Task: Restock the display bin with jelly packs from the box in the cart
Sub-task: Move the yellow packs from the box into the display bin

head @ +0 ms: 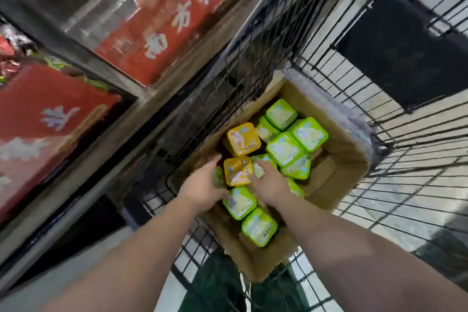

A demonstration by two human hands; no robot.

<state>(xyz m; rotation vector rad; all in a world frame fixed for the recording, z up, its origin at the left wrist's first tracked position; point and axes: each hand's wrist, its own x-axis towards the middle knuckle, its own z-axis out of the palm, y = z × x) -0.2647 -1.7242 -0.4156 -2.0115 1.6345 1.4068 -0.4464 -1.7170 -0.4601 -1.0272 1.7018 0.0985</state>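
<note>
Far left of my hands: red signs point(50, 119) with white Chinese characters, too blurred to read. A second red sign point(174, 15) sits further up, same story.

My left hand point(202, 185) is down in the cardboard box point(347, 159), fingers curled round the left edge of a yellow jelly pack point(238, 170). My right hand point(269, 181) presses on that pack's right side and on a green pack point(260, 162) under its fingers; whether it's a full grip, I can't tell.

Another yellow pack point(243, 138) lies just beyond my hands. Green packs point(285, 148) are heaped beyond and to the right, two more point(239, 202) just below my hands. Pack print is too small to read.

The box sits in the black wire cart point(405, 149).
</note>
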